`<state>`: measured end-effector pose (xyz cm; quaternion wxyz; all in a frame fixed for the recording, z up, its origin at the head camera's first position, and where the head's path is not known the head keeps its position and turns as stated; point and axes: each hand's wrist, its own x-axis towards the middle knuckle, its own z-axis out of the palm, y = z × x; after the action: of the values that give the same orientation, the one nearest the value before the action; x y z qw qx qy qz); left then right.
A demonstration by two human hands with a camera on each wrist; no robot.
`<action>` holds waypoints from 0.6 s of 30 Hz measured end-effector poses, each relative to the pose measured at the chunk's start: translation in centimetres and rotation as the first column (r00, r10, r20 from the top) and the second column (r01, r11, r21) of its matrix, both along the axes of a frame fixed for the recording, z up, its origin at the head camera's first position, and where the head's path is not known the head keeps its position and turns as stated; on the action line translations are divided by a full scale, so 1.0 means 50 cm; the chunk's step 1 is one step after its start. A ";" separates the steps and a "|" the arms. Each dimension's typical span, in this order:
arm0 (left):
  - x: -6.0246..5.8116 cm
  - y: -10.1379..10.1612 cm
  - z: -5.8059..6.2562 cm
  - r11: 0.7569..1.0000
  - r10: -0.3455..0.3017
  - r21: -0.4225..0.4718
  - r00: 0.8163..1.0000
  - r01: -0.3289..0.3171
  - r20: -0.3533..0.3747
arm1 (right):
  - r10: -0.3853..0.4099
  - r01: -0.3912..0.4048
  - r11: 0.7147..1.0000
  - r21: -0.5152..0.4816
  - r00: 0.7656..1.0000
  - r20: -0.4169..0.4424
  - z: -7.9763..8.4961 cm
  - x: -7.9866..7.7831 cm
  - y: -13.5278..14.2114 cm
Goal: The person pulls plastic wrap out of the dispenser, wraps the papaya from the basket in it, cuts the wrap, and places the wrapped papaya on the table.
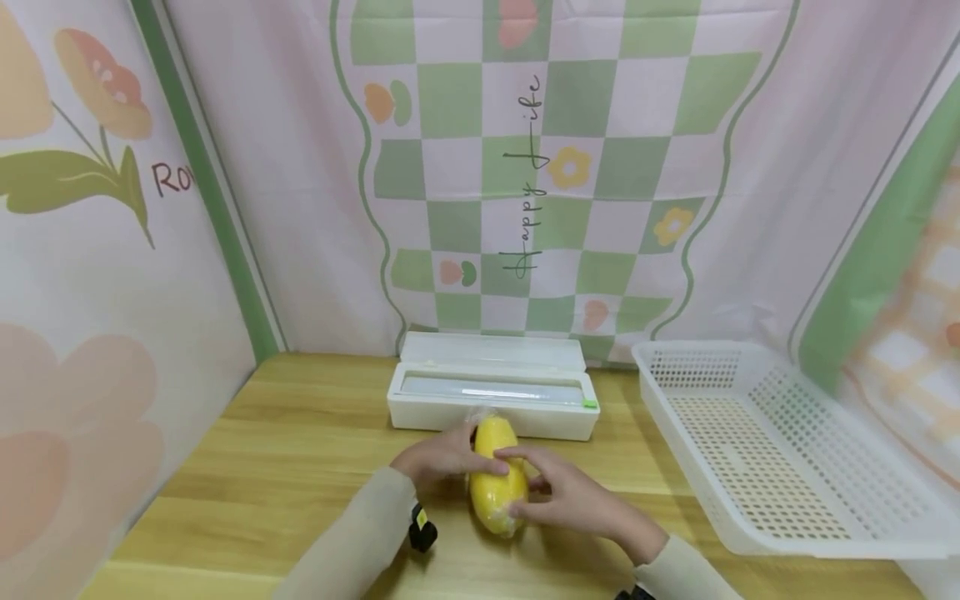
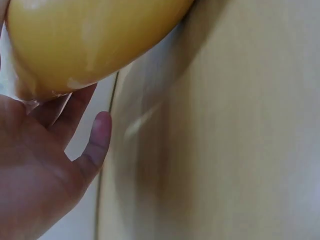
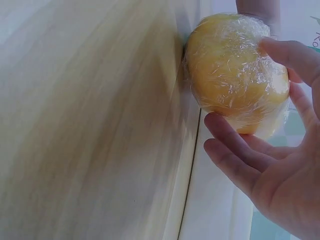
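Note:
A long, yellow, rounded fruit (image 1: 492,492) wrapped in clear cling film (image 3: 245,55) is held between both hands, low over the table. My left hand (image 1: 442,457) grips its far left part, thumb lying across the top; in the left wrist view its little finger stands off the fruit. From the right, my right hand (image 1: 573,492) grips it with the thumb at the near end and fingers along the side. Crinkled film covers the end seen in the right wrist view. Just beyond the hands stands a white cling film dispenser (image 1: 491,417) with its lid raised.
A green slider (image 1: 590,404) sits at the dispenser's right front edge. To the right is a white perforated plastic basket (image 1: 678,467). The wooden table (image 1: 300,450) ends at a patterned curtain (image 1: 300,208) behind and at the left side.

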<state>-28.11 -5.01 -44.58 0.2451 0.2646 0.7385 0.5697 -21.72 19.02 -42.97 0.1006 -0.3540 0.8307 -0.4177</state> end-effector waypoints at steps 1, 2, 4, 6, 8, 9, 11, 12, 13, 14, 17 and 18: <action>-0.002 -0.001 0.002 1.000 -0.009 -0.010 1.000 0.009 -0.018 | 0.002 -0.002 1.000 0.002 1.000 -0.002 0.001 0.000 0.000; -0.003 -0.002 0.005 1.000 -0.015 -0.018 0.999 0.014 -0.037 | 0.006 -0.005 1.000 0.005 1.000 -0.004 0.001 0.000 0.000; -0.006 -0.003 0.008 0.999 -0.020 -0.048 0.996 0.016 -0.087 | 0.009 -0.009 1.000 0.013 1.000 -0.006 0.001 -0.001 0.000; -0.009 -0.003 0.010 0.998 -0.029 -0.060 0.991 0.021 -0.129 | 0.004 -0.004 1.000 0.021 1.000 -0.004 0.002 -0.001 0.001; -0.010 0.000 0.010 0.998 -0.042 -0.062 0.985 0.032 -0.169 | -0.009 0.008 1.000 0.027 1.000 0.006 0.002 -0.001 0.002; -0.011 0.003 0.010 0.997 -0.049 -0.066 0.978 0.036 -0.204 | -0.016 0.015 0.999 0.029 1.000 0.008 0.002 -0.001 0.002; -0.011 0.008 0.008 0.997 -0.064 -0.063 0.963 0.050 -0.261 | -0.024 0.023 0.999 0.025 1.000 0.013 0.001 -0.002 0.003; -0.010 0.010 0.007 0.996 -0.071 -0.065 0.955 0.054 -0.288 | -0.023 0.022 1.000 0.021 1.000 0.016 0.001 -0.002 0.003; -0.010 0.012 0.005 0.996 -0.075 -0.065 0.949 0.057 -0.308 | -0.018 0.018 1.000 0.017 1.000 0.018 0.001 -0.003 0.003; -0.009 0.013 0.003 0.996 -0.074 -0.072 0.941 0.054 -0.330 | -0.012 0.012 1.000 0.012 1.000 0.015 0.000 -0.003 0.003; -0.008 0.016 -0.002 0.994 -0.059 -0.104 0.929 0.023 -0.366 | 0.004 -0.004 1.000 0.006 1.000 0.010 0.000 -0.005 0.002; -0.008 0.016 -0.003 0.993 -0.056 -0.116 0.924 0.013 -0.377 | 0.006 -0.006 1.000 0.007 1.000 0.009 -0.001 -0.005 0.003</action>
<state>-28.50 -4.19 -44.73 0.1218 0.3688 0.7979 0.4610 -21.98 19.15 -43.01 0.1070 -0.3544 0.8305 -0.4161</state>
